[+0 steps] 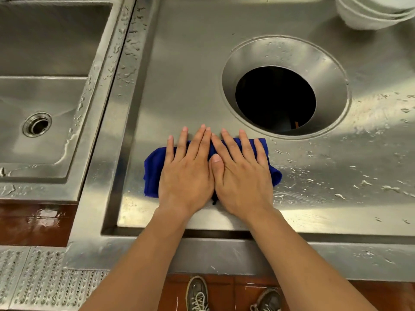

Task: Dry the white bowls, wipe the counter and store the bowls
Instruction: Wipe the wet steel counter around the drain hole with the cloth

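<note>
Fingers [197, 142] of both hands are spread flat and straight, gripping nothing; a folded blue cloth [152, 171] is pressed under them against the steel counter [190, 63]. The left hand [186, 171] and the right hand [242, 173] are laid side by side, touching along the index fingers, with the right thumb tucked between them. The cloth is held near the counter's front edge, just in front of the round waste opening [276, 99] and to the right of the sink basin [45, 86]. Stacked white bowls [368, 14] are seen at the far right corner of the counter.

The wiping step appears to be in hand. Water beads [363, 182] are left on the right part of the counter and along the ridge beside the sink. Even pressure should be kept through both palms, and the cloth should be drawn in overlapping passes toward the wet right side. The opening's rim should be skirted so that the cloth is not dragged into it, and the bowls should be left undisturbed.
</note>
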Demonstrator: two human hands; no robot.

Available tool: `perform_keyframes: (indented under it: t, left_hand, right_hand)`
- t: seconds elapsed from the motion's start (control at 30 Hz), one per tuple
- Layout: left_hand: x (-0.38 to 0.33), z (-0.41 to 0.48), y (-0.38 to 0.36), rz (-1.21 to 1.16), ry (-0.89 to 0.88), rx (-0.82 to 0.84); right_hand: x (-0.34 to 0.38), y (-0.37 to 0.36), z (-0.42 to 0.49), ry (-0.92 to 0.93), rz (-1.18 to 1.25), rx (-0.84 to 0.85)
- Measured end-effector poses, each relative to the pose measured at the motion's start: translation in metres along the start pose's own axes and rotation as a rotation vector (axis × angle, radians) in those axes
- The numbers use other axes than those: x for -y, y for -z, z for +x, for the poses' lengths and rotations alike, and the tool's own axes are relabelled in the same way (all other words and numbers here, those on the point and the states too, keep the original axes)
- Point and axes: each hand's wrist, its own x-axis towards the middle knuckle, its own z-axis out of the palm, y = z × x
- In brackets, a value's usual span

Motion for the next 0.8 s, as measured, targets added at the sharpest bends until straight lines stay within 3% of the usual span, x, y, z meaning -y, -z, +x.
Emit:
perform_keyframes:
  t: [0.8]
  left_hand:
    - [-0.214,0.03,-0.041,-0.024,-0.188,0.028]
  right_hand:
    - [-0.205,0.05,-0.06,-0.181,-0.028,0.031]
